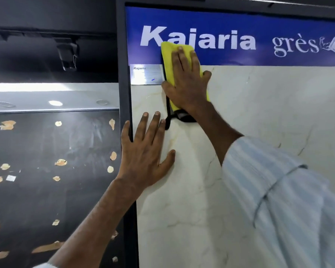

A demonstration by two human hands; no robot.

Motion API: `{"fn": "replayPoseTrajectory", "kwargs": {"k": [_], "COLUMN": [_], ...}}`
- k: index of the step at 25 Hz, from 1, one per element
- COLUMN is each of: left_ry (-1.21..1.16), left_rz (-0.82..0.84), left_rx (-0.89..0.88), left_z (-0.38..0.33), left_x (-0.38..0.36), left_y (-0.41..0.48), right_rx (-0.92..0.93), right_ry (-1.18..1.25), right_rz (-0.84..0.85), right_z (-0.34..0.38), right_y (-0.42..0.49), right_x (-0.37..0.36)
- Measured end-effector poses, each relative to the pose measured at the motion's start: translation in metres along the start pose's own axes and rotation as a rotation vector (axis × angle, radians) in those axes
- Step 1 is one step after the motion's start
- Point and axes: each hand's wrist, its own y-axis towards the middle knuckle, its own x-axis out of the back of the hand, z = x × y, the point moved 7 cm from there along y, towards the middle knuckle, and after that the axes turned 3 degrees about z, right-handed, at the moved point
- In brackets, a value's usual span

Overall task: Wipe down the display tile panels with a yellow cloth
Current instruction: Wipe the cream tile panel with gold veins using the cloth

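R hand (186, 80) lies flat, fingers straight and slightly spread, pressing the yellow cloth (167, 53) against the top-left of the white marble tile panel (259, 113). Cloth sits under palm and fingers; its top edge overlaps the blue banner (240, 20), just right of the label plate (146, 75). L hand (143, 151) rests flat lower on the same panel, fingers apart, little finger on the dark frame (124, 74).

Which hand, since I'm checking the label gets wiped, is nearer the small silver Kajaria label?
Right. The right hand presses the yellow cloth just beside the silver label; the left hand rests flat on the tile panel, well below it.
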Motion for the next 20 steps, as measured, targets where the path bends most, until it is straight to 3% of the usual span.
{"fn": "replayPoseTrajectory", "kwargs": {"k": [2, 7, 13, 15, 18, 20], "left_ry": [0.000, -0.043, -0.067, -0.055, -0.041, -0.034], "left_rz": [-0.001, -0.022, 0.055, 0.053, 0.044, 0.045], "left_rx": [0.004, -0.003, -0.068, -0.065, -0.066, -0.070], "left_z": [0.001, -0.011, -0.048, -0.046, -0.047, -0.049], "left_x": [0.001, 0.004, -0.006, -0.007, -0.009, -0.010], "left_y": [0.001, -0.002, -0.009, -0.009, -0.012, -0.012], "right_rx": [0.030, 0.042, -0.025, -0.025, -0.014, 0.004], "right_ry": [-0.006, -0.042, -0.011, 0.010, -0.045, -0.044], "right_rz": [-0.053, -0.155, -0.014, -0.030, -0.176, -0.161], "right_z": [-0.003, -0.029, -0.059, -0.072, -0.071, -0.073], "right_y": [-0.012, -0.138, 0.003, 0.013, -0.066, -0.153], "right_x": [0.002, -0.014, 0.005, 0.002, 0.000, -0.011]}}
